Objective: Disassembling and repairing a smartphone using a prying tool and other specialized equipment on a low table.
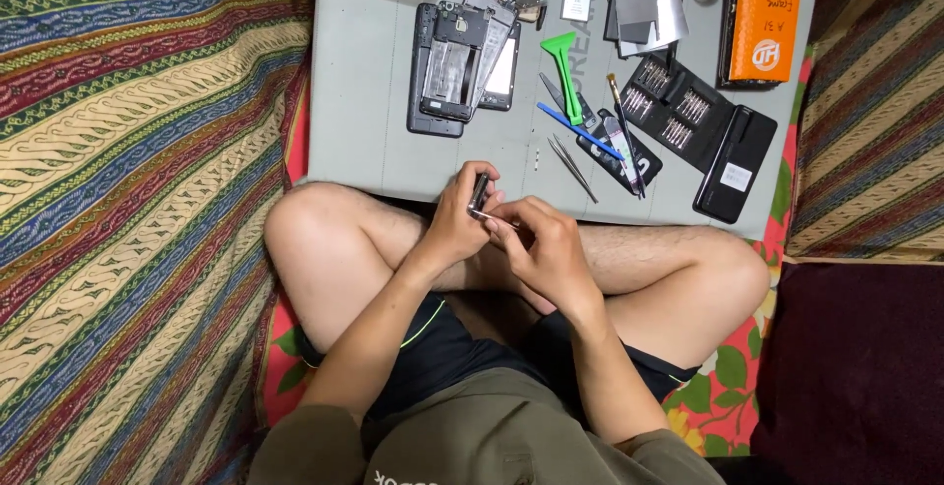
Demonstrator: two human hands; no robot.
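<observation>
Head view: left hand [454, 224] pinches a small dark phone part [479, 191] upright by its edges, over the lap at the grey board [364, 101] edge. Right hand [546, 249] closed on a thin metal tool [484, 215] touching it. Part looks light, stiff, probably fragile: grip edges only.

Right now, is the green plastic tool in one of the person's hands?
No, the green plastic tool lies on the grey board, while both hands hold a small dark part over the lap.

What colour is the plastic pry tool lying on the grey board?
Bright green pry tool, seen in the head view.
</observation>
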